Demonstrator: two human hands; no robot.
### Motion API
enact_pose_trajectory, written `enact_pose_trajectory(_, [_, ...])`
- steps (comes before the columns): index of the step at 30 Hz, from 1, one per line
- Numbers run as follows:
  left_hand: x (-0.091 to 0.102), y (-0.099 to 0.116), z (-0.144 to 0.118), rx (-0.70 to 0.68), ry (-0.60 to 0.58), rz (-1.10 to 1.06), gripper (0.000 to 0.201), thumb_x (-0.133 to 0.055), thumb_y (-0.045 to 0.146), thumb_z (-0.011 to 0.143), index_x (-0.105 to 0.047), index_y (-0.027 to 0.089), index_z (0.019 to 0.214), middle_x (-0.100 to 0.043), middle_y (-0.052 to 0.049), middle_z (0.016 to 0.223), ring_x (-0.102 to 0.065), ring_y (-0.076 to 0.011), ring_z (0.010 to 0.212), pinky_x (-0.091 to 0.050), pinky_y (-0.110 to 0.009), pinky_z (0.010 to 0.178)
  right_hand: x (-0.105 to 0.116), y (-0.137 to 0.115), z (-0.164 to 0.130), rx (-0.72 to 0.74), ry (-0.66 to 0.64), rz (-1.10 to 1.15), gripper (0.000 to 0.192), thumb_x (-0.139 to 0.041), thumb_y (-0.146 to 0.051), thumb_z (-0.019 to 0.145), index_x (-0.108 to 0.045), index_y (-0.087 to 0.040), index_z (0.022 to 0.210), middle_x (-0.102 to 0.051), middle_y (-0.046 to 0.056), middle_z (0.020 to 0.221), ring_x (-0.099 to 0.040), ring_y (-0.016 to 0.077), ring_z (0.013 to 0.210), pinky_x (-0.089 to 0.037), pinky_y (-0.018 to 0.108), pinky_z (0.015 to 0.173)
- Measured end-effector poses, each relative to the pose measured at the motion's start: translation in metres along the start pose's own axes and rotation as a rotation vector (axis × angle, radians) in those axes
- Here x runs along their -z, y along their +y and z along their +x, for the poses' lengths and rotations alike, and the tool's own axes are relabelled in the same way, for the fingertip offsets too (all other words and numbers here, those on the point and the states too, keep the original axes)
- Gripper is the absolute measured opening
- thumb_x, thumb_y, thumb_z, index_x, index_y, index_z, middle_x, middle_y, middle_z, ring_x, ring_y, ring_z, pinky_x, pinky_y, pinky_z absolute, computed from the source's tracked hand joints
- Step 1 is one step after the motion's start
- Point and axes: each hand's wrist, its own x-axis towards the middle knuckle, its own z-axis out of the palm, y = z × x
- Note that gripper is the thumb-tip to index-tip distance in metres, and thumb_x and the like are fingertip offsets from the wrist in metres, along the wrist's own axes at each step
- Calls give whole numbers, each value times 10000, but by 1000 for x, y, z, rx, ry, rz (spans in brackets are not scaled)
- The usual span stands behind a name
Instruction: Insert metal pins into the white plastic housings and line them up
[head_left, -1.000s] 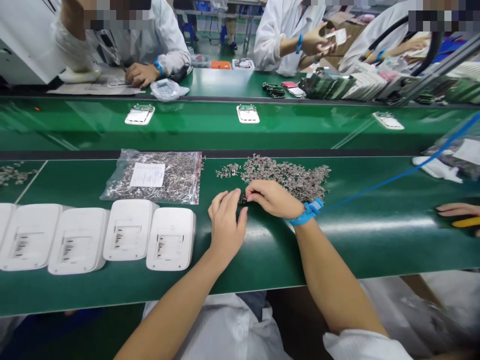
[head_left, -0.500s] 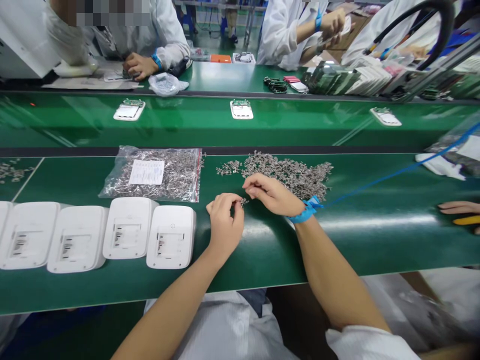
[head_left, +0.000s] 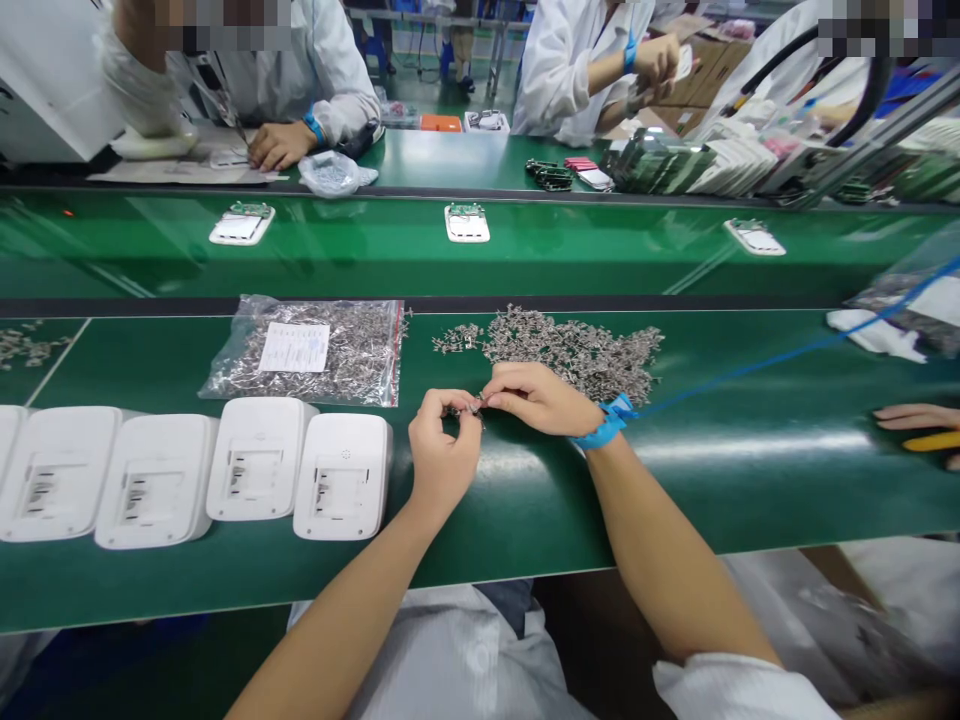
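Observation:
My left hand [head_left: 446,440] is closed, with small metal parts [head_left: 474,406] showing between its thumb and fingers. From the right, my right hand [head_left: 541,398] meets it in a pinch at the same parts, wearing a blue wrist strap [head_left: 606,422]. Which piece lies in each pinch is too small to make out fully. Just behind the right hand spreads a loose pile of small silvery metal parts [head_left: 577,345]. A clear zip bag [head_left: 360,350] full of similar parts, with a white label, lies behind and left of my left hand.
White plastic housings [head_left: 341,475] stand in a row at left. Beyond a dark rail, a green conveyor [head_left: 360,235] carries white covers with circuit boards [head_left: 467,223]. A blue cord [head_left: 750,375] runs right from the strap. Another person's hand [head_left: 915,416] shows at the right edge; co-workers sit opposite.
My right hand has moved slightly left and down, so its fingertips now meet those of my left hand at the metal parts. The covers on the conveyor have shifted left.

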Motion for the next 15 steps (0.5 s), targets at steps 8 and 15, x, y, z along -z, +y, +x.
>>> enact_pose_trajectory(8, [-1, 4, 0, 27, -59, -1, 126, -629, 155, 843, -597, 209, 952, -627, 1, 859, -595, -121, 762, -499, -258, 723, 1, -6, 0, -9, 38, -2, 299, -479, -334, 1012, -668, -158, 861, -592, 23, 726, -516, 123, 671, -392, 252, 655])
enact_pose_trajectory(15, [4, 1, 1, -160, 21, 164, 48, -617, 214, 916, -663, 203, 906, -674, -16, 863, -640, -140, 812, -505, -280, 739, 1, -9, 0, 8, 45, -61, 296, -436, -252, 994, -595, -164, 761, -552, 0, 687, -468, 106, 626, -350, 245, 638])
